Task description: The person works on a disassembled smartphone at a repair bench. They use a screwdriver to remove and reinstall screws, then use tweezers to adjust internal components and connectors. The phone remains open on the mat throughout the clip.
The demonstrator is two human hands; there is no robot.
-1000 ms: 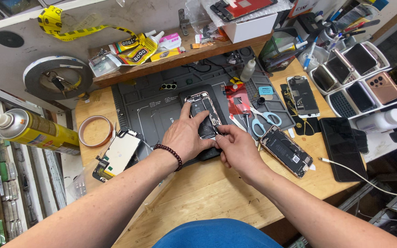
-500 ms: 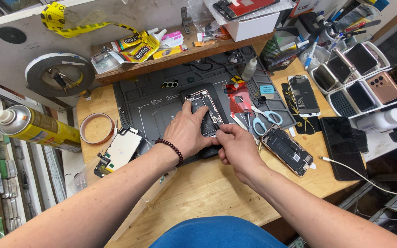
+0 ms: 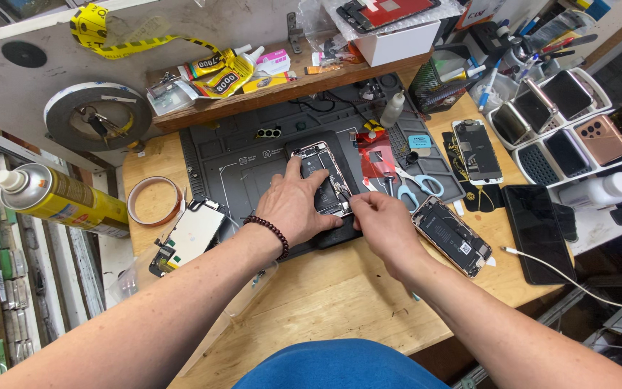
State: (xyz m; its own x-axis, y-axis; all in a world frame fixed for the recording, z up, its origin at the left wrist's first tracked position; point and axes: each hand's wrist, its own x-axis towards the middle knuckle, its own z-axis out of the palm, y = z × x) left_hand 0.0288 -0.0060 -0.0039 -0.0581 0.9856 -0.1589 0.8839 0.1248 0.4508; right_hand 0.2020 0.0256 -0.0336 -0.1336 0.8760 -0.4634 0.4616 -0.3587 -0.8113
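An opened phone (image 3: 316,160) with its insides showing lies on a dark grey work mat (image 3: 239,173). My left hand (image 3: 293,207), with a beaded bracelet on the wrist, lies over the phone's lower half and holds it down, thumb along its lower edge. My right hand (image 3: 384,223) is just right of the phone. Its fingers pinch a thin dark tool (image 3: 345,194) whose tip touches the phone's right edge. The lower part of the phone is hidden under my left hand.
Blue-handled scissors (image 3: 417,184) and a second opened phone (image 3: 453,236) lie right of my hands. A black phone (image 3: 538,230) and white cable (image 3: 577,284) lie further right. A tape roll (image 3: 154,200), screen assembly (image 3: 188,234) and yellow spray can (image 3: 59,198) are left. A tray of phones (image 3: 563,122) stands back right.
Both hands stay on the opened phone in nearly the same pose. Only the view has shifted slightly.
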